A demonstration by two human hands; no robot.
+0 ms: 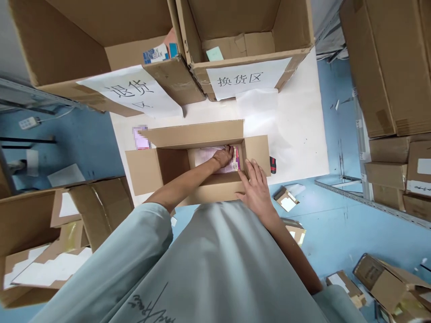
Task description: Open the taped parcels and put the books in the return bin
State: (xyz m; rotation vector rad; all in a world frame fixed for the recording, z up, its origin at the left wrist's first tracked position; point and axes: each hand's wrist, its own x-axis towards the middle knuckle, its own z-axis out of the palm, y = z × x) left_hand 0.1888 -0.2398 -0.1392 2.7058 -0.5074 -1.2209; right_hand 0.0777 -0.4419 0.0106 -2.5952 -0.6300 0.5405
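Note:
An open cardboard box stands with its flaps folded out near the table's front edge. My left hand reaches down inside it, fingers stretched toward the right end over a pink and purple packet. What lies beneath the palm is hidden. A pale pinkish sheet or wrap covers part of the box floor. At the box's right front corner rests my right hand, fingers outstretched against the right flap and wall, with the thumb by the front side. Neither hand shows a clear grip around anything.
Two large cartons with paper labels stand behind on the white tabletop. A small purple item lies left of the box, and a dark red-and-black object right of it. Cartons and shelving stand around.

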